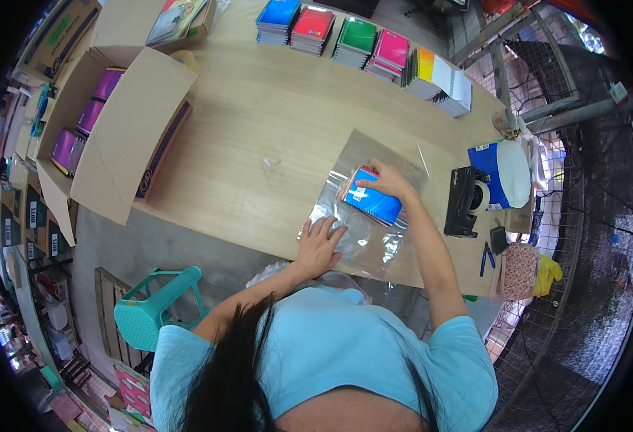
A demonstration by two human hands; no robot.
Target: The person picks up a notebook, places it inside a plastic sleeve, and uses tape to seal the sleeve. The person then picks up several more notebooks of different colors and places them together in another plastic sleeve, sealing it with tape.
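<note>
My right hand is closed around a small stack of spiral notebooks with a blue cover on top and a white label near one end. The stack is over clear plastic bags spread near the table's front edge; whether it touches them I cannot tell. My left hand lies on the plastic to the left of the stack, fingers spread and holding nothing.
Stacks of notebooks in blue, green and other colours line the far edge. An open carton with purple notebooks stands at left. On the right are a black tape dispenser and blue-handled pliers. A green stool stands below.
</note>
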